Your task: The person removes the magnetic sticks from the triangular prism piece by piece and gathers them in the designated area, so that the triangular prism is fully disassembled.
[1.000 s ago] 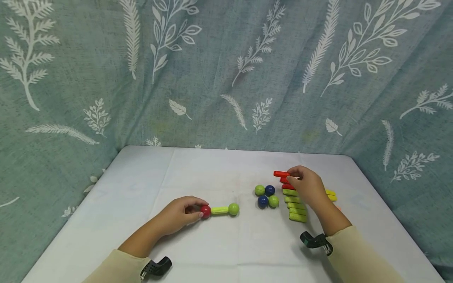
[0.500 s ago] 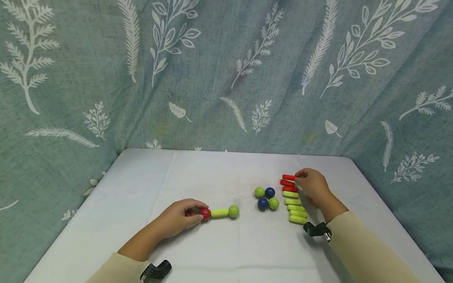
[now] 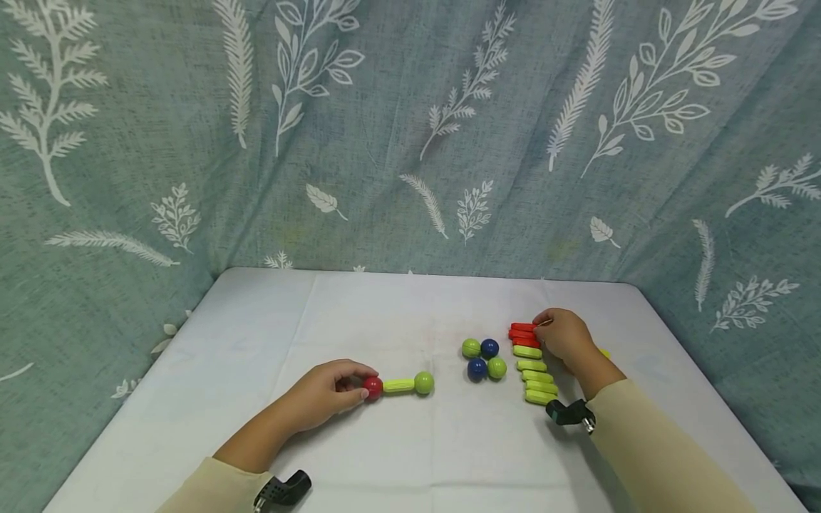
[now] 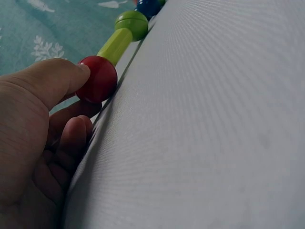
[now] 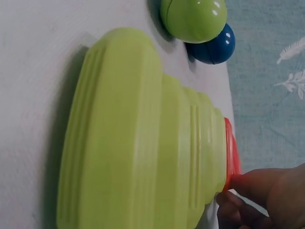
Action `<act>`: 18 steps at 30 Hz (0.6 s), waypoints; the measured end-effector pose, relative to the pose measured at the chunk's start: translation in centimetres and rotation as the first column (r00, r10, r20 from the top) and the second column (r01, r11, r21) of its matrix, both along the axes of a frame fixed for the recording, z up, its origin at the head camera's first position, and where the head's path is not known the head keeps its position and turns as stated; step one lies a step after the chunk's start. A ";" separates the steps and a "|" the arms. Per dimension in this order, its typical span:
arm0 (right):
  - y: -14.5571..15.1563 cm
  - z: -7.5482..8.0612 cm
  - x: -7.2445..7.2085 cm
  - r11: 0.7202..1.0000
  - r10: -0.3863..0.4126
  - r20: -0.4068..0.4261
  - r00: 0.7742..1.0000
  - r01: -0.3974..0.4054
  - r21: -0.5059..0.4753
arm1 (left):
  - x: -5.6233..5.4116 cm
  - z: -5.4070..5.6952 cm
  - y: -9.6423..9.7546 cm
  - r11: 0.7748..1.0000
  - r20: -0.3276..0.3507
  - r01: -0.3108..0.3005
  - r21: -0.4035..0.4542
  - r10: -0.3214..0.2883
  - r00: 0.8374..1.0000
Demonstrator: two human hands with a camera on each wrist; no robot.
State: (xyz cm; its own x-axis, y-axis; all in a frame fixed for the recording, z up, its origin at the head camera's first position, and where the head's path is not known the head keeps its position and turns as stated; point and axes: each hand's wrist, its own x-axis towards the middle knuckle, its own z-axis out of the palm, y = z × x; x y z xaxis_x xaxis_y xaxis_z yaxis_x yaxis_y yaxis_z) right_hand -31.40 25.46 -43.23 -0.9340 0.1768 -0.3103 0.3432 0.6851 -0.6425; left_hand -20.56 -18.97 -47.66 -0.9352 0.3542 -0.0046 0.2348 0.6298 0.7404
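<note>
My left hand [image 3: 330, 388] grips a red ball [image 3: 372, 388] between thumb and fingers. That ball is joined to a light-green ridged stick [image 3: 399, 385], with a green ball [image 3: 424, 382] on its far end; the piece lies level, low over the cloth. At the back right, my right hand [image 3: 564, 338] pinches the right end of the farthest red stick [image 3: 522, 327]. Two more red sticks lie close against it on the near side. A row of several light-green sticks [image 5: 114, 133] continues toward me, filling most of the right wrist view.
Two green balls [image 3: 497, 368] and two blue balls [image 3: 477, 369] sit clustered left of the stick row. A bit of yellow [image 3: 605, 353] shows behind the right hand. White cloth [image 3: 359, 456] covers the table, and a leaf-patterned curtain [image 3: 385, 142] stands behind.
My right hand has set the red stick down at the far end of the row, then drawn it slightly nearer, against the other red sticks. The left hand stays in place.
</note>
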 end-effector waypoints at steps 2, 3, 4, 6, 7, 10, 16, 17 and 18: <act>0.1 -0.1 -0.1 1.000 0.014 0.004 1.000 -0.014 0.006 | 0.1 0.0 0.0 1.000 0.001 0.001 -0.001 -0.001 1.000; 0.1 -0.2 -0.1 1.000 0.020 0.006 1.000 -0.021 0.014 | 0.1 0.0 0.0 1.000 0.003 0.002 0.001 -0.002 1.000; 0.2 -0.3 -0.1 0.999 0.030 0.006 1.000 -0.030 0.020 | 0.1 0.0 0.0 1.000 0.003 0.002 0.004 -0.002 1.000; 0.3 -0.4 -0.1 0.998 0.044 0.001 0.999 -0.044 0.034 | 0.1 0.0 0.0 1.000 0.007 0.003 0.008 -0.003 1.000; 0.3 -0.5 -0.1 0.998 0.047 -0.007 0.999 -0.047 0.040 | 0.1 0.0 0.0 1.000 0.008 0.003 0.009 -0.003 1.000; 0.2 -0.4 0.1 0.998 0.035 -0.042 0.999 -0.033 0.059 | 0.1 0.1 0.0 1.000 0.007 0.003 0.007 -0.003 1.000; -1.4 0.2 1.9 1.000 -0.017 -0.182 0.983 0.020 0.017 | 0.1 0.2 0.0 1.000 0.005 0.009 0.006 -0.009 1.000; -2.0 0.3 2.4 1.000 -0.013 -0.209 0.978 0.013 -0.001 | 0.1 0.2 0.0 1.000 0.006 0.008 0.006 -0.008 1.000; -2.6 0.5 2.9 1.000 -0.003 -0.235 0.972 -0.003 -0.025 | 0.1 0.2 -0.1 1.000 0.008 0.007 0.004 -0.007 1.000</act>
State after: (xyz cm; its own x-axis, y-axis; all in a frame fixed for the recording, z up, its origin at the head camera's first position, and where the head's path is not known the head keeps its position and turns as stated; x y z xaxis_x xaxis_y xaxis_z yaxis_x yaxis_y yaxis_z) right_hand -28.51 22.85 -42.78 -0.9814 0.1715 -0.0863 0.1803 0.6682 -0.7218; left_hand -20.50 -19.05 -47.51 -0.9327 0.3606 -0.0101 0.2335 0.6249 0.7449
